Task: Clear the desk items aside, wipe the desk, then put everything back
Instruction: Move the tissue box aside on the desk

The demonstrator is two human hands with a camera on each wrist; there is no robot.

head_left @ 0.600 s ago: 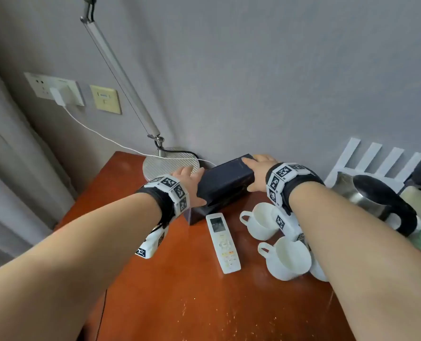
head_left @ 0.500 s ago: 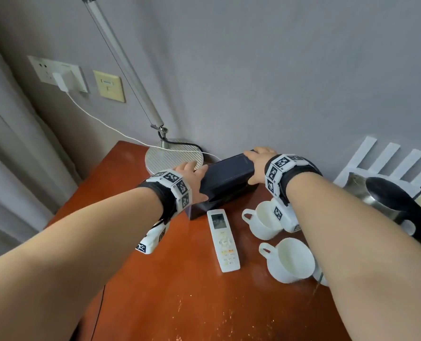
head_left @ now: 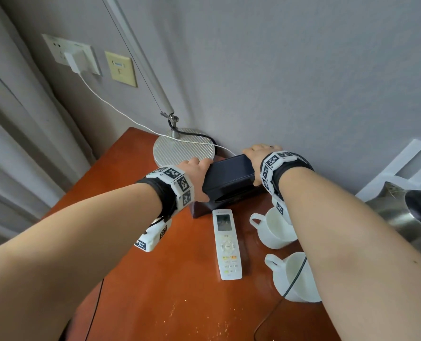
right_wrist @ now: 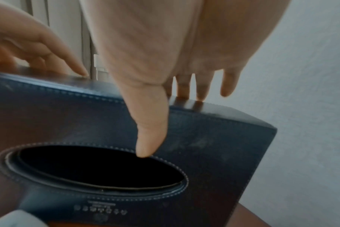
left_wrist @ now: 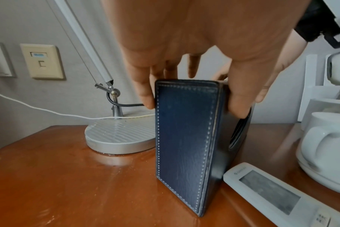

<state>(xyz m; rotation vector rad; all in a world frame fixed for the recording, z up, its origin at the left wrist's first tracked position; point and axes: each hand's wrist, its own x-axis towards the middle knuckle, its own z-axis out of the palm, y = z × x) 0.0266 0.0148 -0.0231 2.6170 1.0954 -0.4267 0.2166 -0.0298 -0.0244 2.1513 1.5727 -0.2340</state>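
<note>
A dark blue stitched tissue box [head_left: 229,178] stands on its long side at the back of the red-brown desk [head_left: 155,303], its oval opening [right_wrist: 99,167] facing me. My left hand [head_left: 194,173] grips the box's left end [left_wrist: 184,138], with the thumb on the front and the fingers behind. Gripping the right end is my right hand [head_left: 258,153]: its thumb [right_wrist: 147,138] lies on the front face beside the opening and its fingers curl over the top edge. The box's bottom corner meets the desk in the left wrist view.
A round silver lamp base [head_left: 183,148] with a white cable [head_left: 106,102] across it sits just behind the box's left end. In front lie a white remote [head_left: 227,244] and two white cups [head_left: 273,230] [head_left: 293,276]. A steel kettle [head_left: 406,217] stands at the right. The wall is close behind.
Both hands have stayed on the ends of the tissue box, which has hardly shifted. My view has tilted and drawn closer.
</note>
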